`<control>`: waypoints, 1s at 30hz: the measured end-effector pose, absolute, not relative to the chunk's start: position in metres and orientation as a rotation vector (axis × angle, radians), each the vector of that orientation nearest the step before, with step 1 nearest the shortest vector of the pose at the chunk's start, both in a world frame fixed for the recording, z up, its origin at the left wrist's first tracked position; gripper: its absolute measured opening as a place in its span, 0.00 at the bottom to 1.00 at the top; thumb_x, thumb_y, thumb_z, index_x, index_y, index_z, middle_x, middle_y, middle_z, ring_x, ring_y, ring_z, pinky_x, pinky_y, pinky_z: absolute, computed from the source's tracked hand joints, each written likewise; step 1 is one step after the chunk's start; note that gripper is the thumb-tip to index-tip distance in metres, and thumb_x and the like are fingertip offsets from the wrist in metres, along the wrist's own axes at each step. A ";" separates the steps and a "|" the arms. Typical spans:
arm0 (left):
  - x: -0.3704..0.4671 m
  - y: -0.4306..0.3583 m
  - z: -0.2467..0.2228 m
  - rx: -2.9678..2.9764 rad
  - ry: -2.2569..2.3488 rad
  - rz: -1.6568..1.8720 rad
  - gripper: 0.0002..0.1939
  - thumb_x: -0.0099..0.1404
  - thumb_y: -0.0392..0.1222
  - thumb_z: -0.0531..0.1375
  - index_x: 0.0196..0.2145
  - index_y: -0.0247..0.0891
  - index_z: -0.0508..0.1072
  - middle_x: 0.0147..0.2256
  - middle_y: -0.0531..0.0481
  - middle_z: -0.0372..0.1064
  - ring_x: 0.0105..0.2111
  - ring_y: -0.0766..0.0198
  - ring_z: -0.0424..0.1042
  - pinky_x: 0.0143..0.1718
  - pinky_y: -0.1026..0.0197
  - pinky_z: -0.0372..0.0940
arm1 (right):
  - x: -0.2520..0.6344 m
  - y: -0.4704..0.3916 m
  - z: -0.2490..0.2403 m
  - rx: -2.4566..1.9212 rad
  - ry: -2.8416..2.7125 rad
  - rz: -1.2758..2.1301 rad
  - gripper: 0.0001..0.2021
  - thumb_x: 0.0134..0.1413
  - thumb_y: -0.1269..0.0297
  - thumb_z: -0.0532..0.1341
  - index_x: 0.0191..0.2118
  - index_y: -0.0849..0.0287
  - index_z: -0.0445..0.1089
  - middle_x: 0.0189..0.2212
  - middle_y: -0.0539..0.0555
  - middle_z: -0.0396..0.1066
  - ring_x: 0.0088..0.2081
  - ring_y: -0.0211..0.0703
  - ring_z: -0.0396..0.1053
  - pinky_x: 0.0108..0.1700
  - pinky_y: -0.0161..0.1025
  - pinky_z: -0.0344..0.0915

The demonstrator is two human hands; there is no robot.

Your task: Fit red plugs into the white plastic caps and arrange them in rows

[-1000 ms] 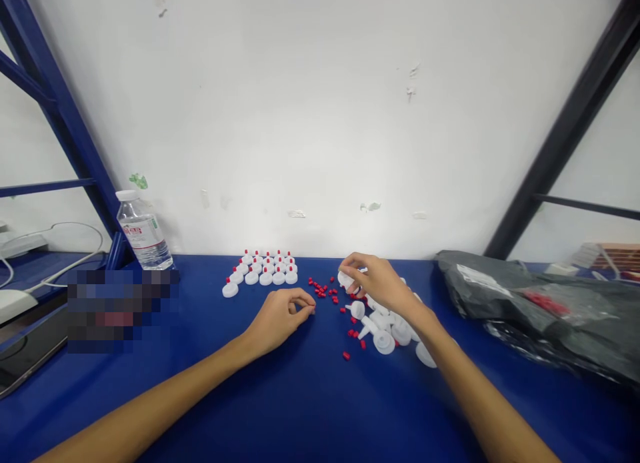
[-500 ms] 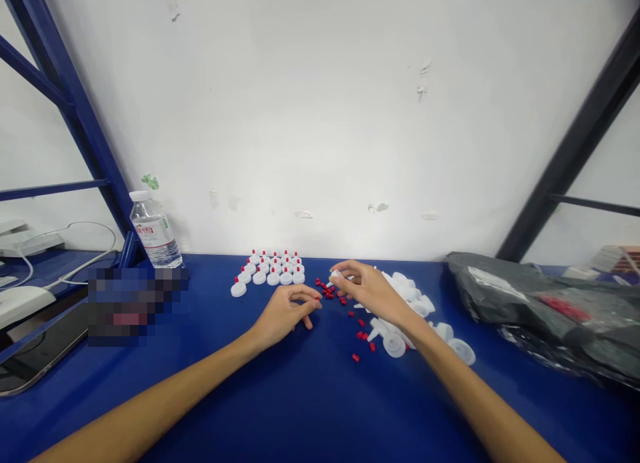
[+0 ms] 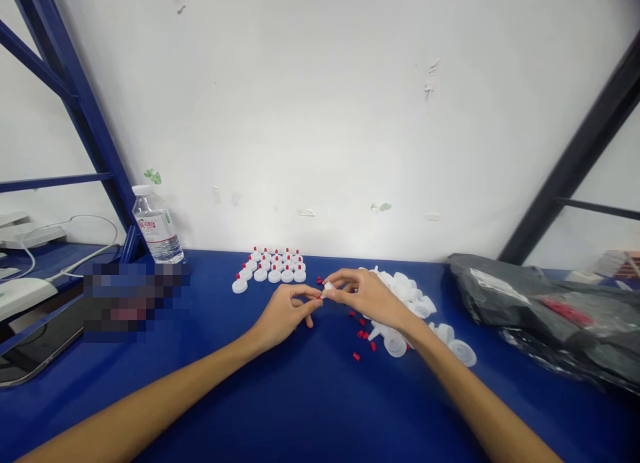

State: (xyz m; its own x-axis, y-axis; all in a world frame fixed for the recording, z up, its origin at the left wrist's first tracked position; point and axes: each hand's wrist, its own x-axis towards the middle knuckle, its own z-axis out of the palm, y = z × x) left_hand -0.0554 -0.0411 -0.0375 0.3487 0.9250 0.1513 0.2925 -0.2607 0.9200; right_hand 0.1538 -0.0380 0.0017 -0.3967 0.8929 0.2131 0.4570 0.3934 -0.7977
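Observation:
My left hand [image 3: 287,314] pinches a small red tip cap [image 3: 320,297] between thumb and forefinger. In my right hand [image 3: 367,296] is a white nozzle cap [image 3: 328,287], its spout pointing left and meeting the red piece; the fingers partly hide the contact. Loose red tip caps [image 3: 363,334] lie scattered on the blue table below and beside my right hand. Behind that hand spreads a pile of white nozzle caps [image 3: 410,293]. To the left, white caps topped with red tips [image 3: 274,275] stand upright in rows.
A water bottle [image 3: 158,228] stands at the back left against the blue frame [image 3: 85,116]. A dark phone-like device [image 3: 43,343] lies at the left edge, near a blurred patch. A dark plastic bag [image 3: 540,316] rests on the right side of the table.
My right hand has moved left and slightly down, bringing the white nozzle cap against the red tip cap. My left hand stays in nearly the same place. The view has shifted slightly.

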 end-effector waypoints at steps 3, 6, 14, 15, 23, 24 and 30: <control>-0.056 -0.044 -0.038 1.773 1.124 0.992 0.18 0.64 0.51 0.62 0.43 0.34 0.80 0.20 0.53 0.70 0.17 0.70 0.63 0.20 0.67 0.54 | 0.152 -0.038 0.002 -1.121 -1.934 0.987 0.18 0.49 0.53 0.69 0.44 0.58 0.76 0.40 0.56 0.79 0.39 0.45 0.77 0.38 0.36 0.71; -0.056 -0.047 -0.039 1.856 1.142 1.111 0.15 0.65 0.49 0.62 0.41 0.37 0.82 0.26 0.50 0.73 0.20 0.69 0.65 0.23 0.66 0.58 | 0.151 -0.039 0.002 -1.092 -1.848 1.100 0.21 0.44 0.53 0.72 0.43 0.60 0.76 0.38 0.56 0.79 0.40 0.46 0.77 0.40 0.38 0.72; -0.057 -0.053 -0.038 2.057 1.136 1.295 0.12 0.67 0.47 0.61 0.38 0.39 0.83 0.31 0.47 0.75 0.24 0.66 0.68 0.26 0.63 0.62 | 0.151 -0.039 0.001 -1.032 -1.714 1.288 0.22 0.41 0.52 0.73 0.40 0.61 0.76 0.35 0.56 0.79 0.41 0.47 0.78 0.45 0.40 0.72; -0.057 -0.054 -0.037 2.065 1.143 1.290 0.12 0.67 0.47 0.61 0.38 0.40 0.82 0.30 0.48 0.75 0.24 0.66 0.68 0.27 0.63 0.62 | 0.151 -0.039 0.000 -1.015 -1.704 1.327 0.23 0.41 0.51 0.73 0.41 0.62 0.75 0.34 0.57 0.79 0.41 0.47 0.78 0.45 0.41 0.72; -0.070 -0.045 -0.001 2.376 1.276 1.016 0.10 0.65 0.42 0.59 0.38 0.40 0.81 0.34 0.49 0.78 0.30 0.63 0.73 0.33 0.63 0.65 | 0.149 -0.036 0.000 -1.040 -1.774 1.333 0.23 0.56 0.46 0.63 0.49 0.59 0.73 0.41 0.58 0.78 0.45 0.46 0.77 0.47 0.41 0.73; -0.076 -0.041 0.004 2.438 1.315 0.905 0.10 0.64 0.41 0.59 0.36 0.41 0.81 0.34 0.49 0.79 0.30 0.62 0.73 0.33 0.62 0.64 | 0.150 -0.035 0.001 -1.071 -1.792 1.245 0.22 0.58 0.46 0.61 0.50 0.57 0.73 0.42 0.57 0.78 0.45 0.46 0.76 0.45 0.40 0.73; -0.123 -0.018 0.017 2.584 1.879 0.254 0.13 0.58 0.33 0.55 0.31 0.41 0.79 0.31 0.44 0.77 0.31 0.54 0.74 0.29 0.60 0.60 | 0.165 -0.025 0.006 -1.260 -1.735 0.790 0.14 0.62 0.53 0.57 0.43 0.55 0.73 0.44 0.54 0.77 0.39 0.42 0.77 0.37 0.36 0.70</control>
State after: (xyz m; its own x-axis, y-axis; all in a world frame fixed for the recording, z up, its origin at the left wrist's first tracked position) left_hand -0.1226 -0.0184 0.0175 0.3007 0.9394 0.1646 0.9494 -0.3113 0.0419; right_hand 0.1655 -0.0255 0.0058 -0.1519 0.9540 0.2584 0.4313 0.2992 -0.8511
